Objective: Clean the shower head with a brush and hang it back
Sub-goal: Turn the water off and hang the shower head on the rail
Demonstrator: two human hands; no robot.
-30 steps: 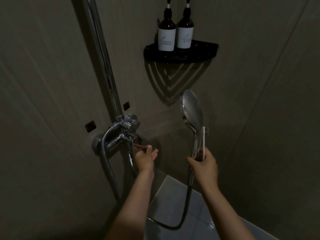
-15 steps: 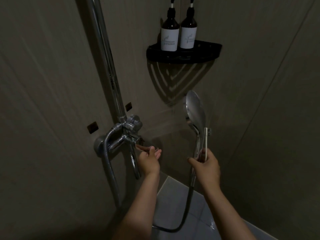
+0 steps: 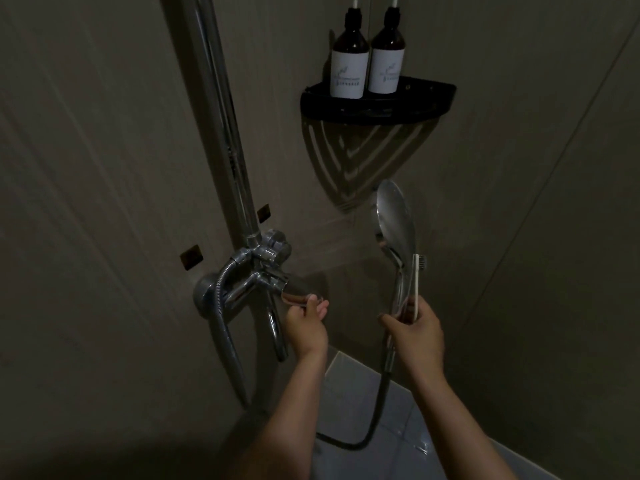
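The shower head [image 3: 394,216] is being held off its mount, to the right of the mixer valve [image 3: 266,258], so the hanging step is judged outstanding; scrubbing progress is not showing. The right hand [image 3: 415,336] is clamping its fingers [image 3: 391,322] round handle and brush [image 3: 416,285] together. The left hand [image 3: 306,323] is resting near-straight fingers on the valve's lever [image 3: 298,294], grasping nothing.

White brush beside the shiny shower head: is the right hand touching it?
Touching. The head view shows the right hand gripping the thin white brush together with the round chrome shower head.
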